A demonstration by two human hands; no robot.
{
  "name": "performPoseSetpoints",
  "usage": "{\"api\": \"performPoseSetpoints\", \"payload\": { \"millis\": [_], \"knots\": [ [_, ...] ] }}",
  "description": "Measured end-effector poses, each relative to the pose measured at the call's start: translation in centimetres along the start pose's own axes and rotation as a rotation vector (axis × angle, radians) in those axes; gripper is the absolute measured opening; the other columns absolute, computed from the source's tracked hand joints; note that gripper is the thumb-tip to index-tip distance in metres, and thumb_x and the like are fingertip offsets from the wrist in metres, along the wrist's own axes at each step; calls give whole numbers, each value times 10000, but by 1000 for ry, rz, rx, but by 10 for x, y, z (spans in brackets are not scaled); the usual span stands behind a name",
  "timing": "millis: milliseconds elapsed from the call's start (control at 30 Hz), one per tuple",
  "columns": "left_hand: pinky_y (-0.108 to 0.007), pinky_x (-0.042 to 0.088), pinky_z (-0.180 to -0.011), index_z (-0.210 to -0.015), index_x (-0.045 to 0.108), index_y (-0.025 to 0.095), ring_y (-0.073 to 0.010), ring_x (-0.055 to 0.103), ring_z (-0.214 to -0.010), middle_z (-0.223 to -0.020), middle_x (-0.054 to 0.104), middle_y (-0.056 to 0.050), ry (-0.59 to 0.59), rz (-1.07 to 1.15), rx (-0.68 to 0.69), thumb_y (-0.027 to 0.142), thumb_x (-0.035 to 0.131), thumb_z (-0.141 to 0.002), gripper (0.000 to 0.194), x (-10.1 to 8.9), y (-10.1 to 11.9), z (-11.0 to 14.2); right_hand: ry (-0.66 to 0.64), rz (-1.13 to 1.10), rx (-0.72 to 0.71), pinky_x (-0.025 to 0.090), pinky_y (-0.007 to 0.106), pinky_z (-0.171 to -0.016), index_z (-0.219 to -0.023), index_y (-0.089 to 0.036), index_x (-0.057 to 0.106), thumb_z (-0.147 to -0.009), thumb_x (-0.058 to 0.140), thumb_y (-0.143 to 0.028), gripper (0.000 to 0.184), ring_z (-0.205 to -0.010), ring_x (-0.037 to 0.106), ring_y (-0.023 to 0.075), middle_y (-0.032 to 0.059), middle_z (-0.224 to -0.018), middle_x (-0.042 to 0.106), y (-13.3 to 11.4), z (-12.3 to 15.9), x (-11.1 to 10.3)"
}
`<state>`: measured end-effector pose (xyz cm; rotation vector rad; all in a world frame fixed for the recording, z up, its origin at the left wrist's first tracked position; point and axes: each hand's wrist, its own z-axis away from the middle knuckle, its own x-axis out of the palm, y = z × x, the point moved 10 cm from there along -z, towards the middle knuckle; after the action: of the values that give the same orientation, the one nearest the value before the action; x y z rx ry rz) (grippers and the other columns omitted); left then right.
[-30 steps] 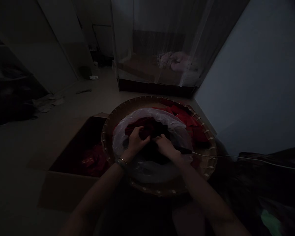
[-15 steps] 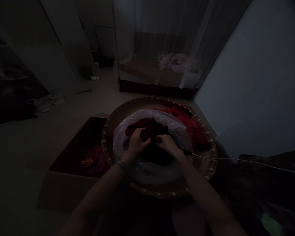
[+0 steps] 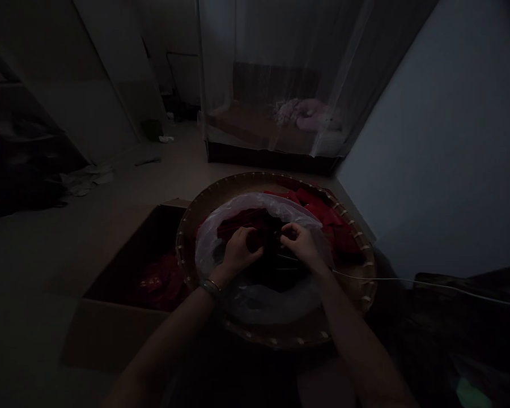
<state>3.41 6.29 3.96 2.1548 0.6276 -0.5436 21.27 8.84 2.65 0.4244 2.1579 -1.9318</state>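
Observation:
Over the opening of a clear whitish plastic bag (image 3: 261, 309), both my hands work close together in dim light. My left hand (image 3: 241, 249), with bracelets at the wrist, curls its thumb and fingers around something too dark to make out. My right hand (image 3: 300, 243) is pinched just to its right, and what its fingertips hold is hidden in shadow. Dark red material (image 3: 242, 221) and a black mass (image 3: 272, 277) fill the bag's mouth. The bag lies in a round woven bamboo tray (image 3: 210, 190), beside several red pieces (image 3: 323, 212) at its far right.
An open cardboard box (image 3: 114, 317) with red shiny pieces (image 3: 159, 280) stands left of the tray. A white cable (image 3: 391, 279) runs off right from near my right wrist. Behind are a netted bed (image 3: 255, 127) and, at right, a pale wall (image 3: 442, 124).
My right hand has moved slightly right and up, away from the left hand, its fingers lifted. Thin pale lines now show over the black mass. My left hand has barely moved.

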Motion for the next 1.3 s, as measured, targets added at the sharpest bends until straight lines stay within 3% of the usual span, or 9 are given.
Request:
{"api": "performPoseSetpoints", "payload": {
  "millis": [100, 200, 300, 767, 1000, 1067, 1200, 1300],
  "knots": [
    [-354, 495, -800, -1040, 509, 184, -222, 581, -925, -986, 606, -68, -42, -14, 14, 225, 683, -656, 423, 4, 3, 1, 103, 167, -169, 498, 296, -632, -786, -207, 598, -666, 582, -278, 141, -665, 625, 174, 9, -716, 655, -33, 10, -6],
    [-353, 495, -795, -1036, 511, 187, -224, 581, -923, -977, 608, -65, -64, -12, 15, 232, 685, -652, 425, 7, 4, 2, 97, 298, -313, 491, 302, -684, -791, -211, 622, -724, 558, -255, 103, -705, 636, 178, 20, -759, 674, -61, 21, 2],
    [-350, 493, -800, -1048, 509, 193, -221, 582, -925, -990, 605, -63, -57, 1, 13, 231, 684, -651, 435, 6, 4, 2, 87, 332, -398, 489, 299, -697, -788, -206, 635, -755, 545, -245, 104, -723, 639, 179, 28, -786, 685, -73, 27, 8],
    [-362, 496, -808, -1044, 514, 192, -223, 581, -932, -985, 604, -63, -66, 7, 24, 229, 690, -653, 431, 8, 5, 2, 120, 282, -413, 494, 311, -712, -739, -208, 664, -774, 559, -263, 124, -757, 642, 189, 36, -781, 694, -67, 26, 7],
    [-344, 489, -785, -1065, 502, 201, -211, 578, -912, -987, 598, -57, -62, 19, 18, 230, 684, -659, 446, 8, 2, 3, 248, 267, -336, 500, 320, -714, -777, -187, 676, -765, 565, -284, 148, -779, 629, 200, 61, -806, 678, -53, 18, -17],
    [-344, 490, -784, -1062, 502, 198, -212, 580, -911, -986, 597, -59, -67, 17, 16, 234, 685, -660, 443, 8, 2, 3, 204, 265, -325, 509, 305, -675, -824, -182, 679, -771, 561, -307, 180, -776, 627, 191, 76, -875, 672, -48, 15, -14],
    [-355, 492, -798, -1055, 503, 195, -218, 581, -920, -994, 599, -65, -77, 15, 18, 237, 683, -661, 435, 8, 4, 2, -31, 159, -243, 521, 277, -614, -1026, -193, 653, -770, 568, -317, 297, -770, 646, 168, 82, -1051, 667, -35, 12, 14],
    [-361, 493, -809, -1043, 507, 200, -219, 581, -925, -988, 601, -61, -86, 13, 17, 235, 684, -659, 425, 9, 5, 2, -102, 150, -184, 520, 298, -694, -965, -190, 678, -748, 580, -276, 254, -792, 659, 176, 54, -949, 710, -31, 14, 26]
  ]
}}
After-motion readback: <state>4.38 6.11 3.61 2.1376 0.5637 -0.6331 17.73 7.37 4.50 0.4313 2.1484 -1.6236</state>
